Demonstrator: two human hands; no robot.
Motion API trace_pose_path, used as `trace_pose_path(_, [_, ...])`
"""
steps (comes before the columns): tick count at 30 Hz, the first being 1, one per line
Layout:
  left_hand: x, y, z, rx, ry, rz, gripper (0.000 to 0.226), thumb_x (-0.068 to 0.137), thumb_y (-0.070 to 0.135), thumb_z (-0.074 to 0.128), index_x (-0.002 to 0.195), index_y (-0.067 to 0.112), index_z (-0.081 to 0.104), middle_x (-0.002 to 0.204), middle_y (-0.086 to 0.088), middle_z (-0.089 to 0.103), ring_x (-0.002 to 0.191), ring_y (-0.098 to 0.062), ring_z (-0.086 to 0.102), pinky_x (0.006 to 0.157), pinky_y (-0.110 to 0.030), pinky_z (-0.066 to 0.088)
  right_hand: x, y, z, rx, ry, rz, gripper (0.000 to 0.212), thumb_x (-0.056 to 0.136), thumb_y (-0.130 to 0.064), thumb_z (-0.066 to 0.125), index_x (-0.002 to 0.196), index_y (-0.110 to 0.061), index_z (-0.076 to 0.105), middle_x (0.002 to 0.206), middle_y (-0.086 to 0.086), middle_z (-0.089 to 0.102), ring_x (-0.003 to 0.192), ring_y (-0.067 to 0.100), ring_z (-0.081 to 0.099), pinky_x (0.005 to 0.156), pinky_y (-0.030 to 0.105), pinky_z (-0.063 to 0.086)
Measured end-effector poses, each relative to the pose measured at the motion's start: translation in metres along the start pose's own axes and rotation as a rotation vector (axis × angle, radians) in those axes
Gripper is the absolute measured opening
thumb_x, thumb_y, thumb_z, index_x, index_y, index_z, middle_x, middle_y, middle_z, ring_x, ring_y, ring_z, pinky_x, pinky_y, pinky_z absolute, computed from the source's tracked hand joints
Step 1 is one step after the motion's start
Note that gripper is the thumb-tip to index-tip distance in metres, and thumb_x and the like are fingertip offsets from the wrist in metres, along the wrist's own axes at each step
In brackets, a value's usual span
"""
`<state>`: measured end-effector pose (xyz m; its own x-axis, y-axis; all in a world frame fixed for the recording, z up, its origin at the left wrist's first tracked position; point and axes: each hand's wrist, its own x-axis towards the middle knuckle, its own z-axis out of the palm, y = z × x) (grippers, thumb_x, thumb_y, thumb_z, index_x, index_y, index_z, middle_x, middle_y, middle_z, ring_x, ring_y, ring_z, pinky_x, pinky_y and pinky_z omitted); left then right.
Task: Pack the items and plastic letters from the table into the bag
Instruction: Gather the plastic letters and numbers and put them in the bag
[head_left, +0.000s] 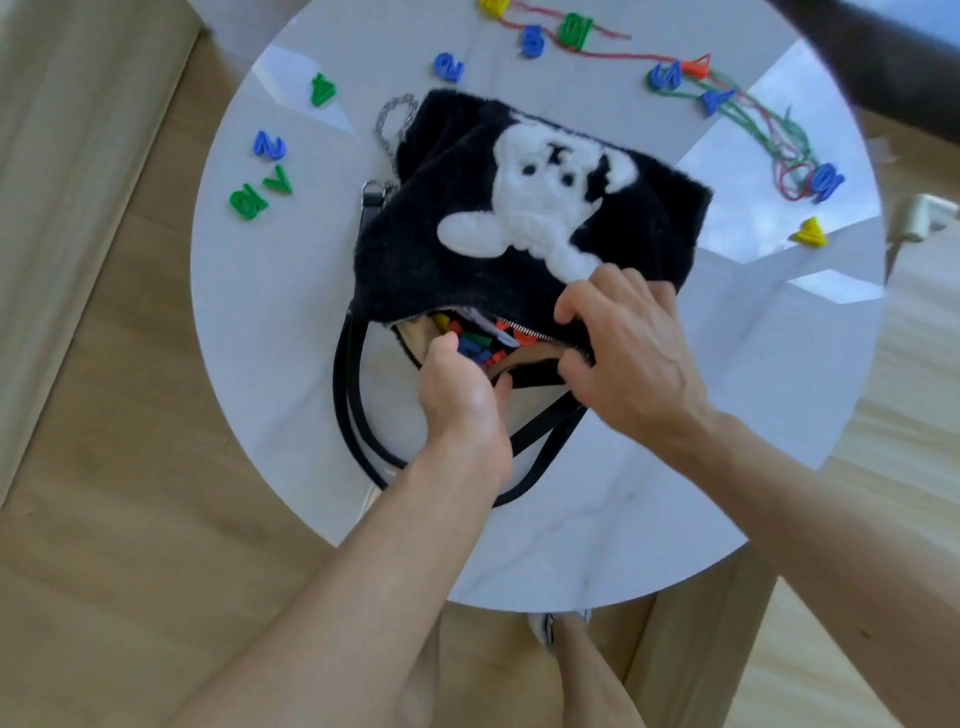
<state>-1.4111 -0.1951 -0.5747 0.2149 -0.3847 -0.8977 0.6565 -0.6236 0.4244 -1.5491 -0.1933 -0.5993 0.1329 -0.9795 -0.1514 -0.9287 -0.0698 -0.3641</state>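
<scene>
View from the head camera. The bag (467, 208) lies flat near the middle of the round white table (649, 493), directly beyond both hands, which meet at its nearer edge.

The right hand (623, 353) grips the upper lip of the opening, its fingers curled over the fuzzy fabric and the zip. The left hand (462, 395) is at the mouth with its fingers tucked inside. I cannot tell whether they hold the lower lip, some pieces, or nothing.

The mouth points toward me and the closed base points away. The zip line runs left to right across the view, dropping slightly to the right.

The bag is black plush with a white fluffy bear-like figure on its upper face and a pale lining. Black straps (348, 405) loop out toward me under the left wrist, and a metal chain (387, 124) trails from the far left corner.

Inside the mouth I see a heap of plastic letters (480, 345) in red, blue, green and yellow, just beside the left fingertips.

More coloured pieces lie loose on the table, well apart from the hands. A cluster (270, 171) sits to the left and others lie along the far rim, some of them tangled with red and green strings (769, 124) on the right.
</scene>
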Motion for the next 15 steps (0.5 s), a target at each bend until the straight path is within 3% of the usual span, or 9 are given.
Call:
trace_pose_path(4, [-0.018,0.011,0.005,0.204,0.01,0.098,0.032,0.104,0.023,0.041,0.132,0.015,0.051,0.107,0.003,0.058,0.109,-0.017,0.062,0.096,-0.034,0.054,-0.013,-0.008,-0.004,0.123,0.057,0.076,0.028,0.078,-0.019,0.067,0.104,-0.021,0.058,0.097,-0.009,0.047,0.09,0.015,0.049,0.092,0.03,0.035])
trace_pose_path(7, [-0.038,0.016,0.019,0.392,-0.012,0.212,0.019,0.103,0.024,0.045,0.117,0.021,0.057,0.102,0.004,0.059,0.092,-0.011,0.065,0.088,-0.032,0.054,-0.02,-0.005,-0.011,0.294,0.149,0.228,0.027,0.084,-0.022,0.066,0.109,-0.023,0.056,0.106,-0.011,0.047,0.09,0.009,0.052,0.092,0.028,0.037])
trace_pose_path(12, [-0.063,0.0,0.05,0.672,-0.277,0.279,0.016,0.101,0.021,0.047,0.099,0.023,0.063,0.095,0.003,0.064,0.092,-0.017,0.066,0.088,-0.037,0.056,-0.019,0.04,-0.027,0.473,0.351,0.559,0.029,0.086,-0.021,0.067,0.112,-0.024,0.055,0.108,-0.01,0.049,0.084,0.004,0.056,0.074,0.025,0.047])
trace_pose_path(15, [-0.065,-0.02,0.079,0.816,-0.426,0.288,0.016,0.1,0.02,0.049,0.097,0.022,0.065,0.096,0.002,0.066,0.095,-0.018,0.067,0.088,-0.039,0.057,-0.012,0.087,-0.037,0.466,0.399,0.736,0.033,0.085,-0.021,0.068,0.115,-0.023,0.055,0.109,-0.007,0.05,0.082,0.005,0.058,0.075,0.03,0.05])
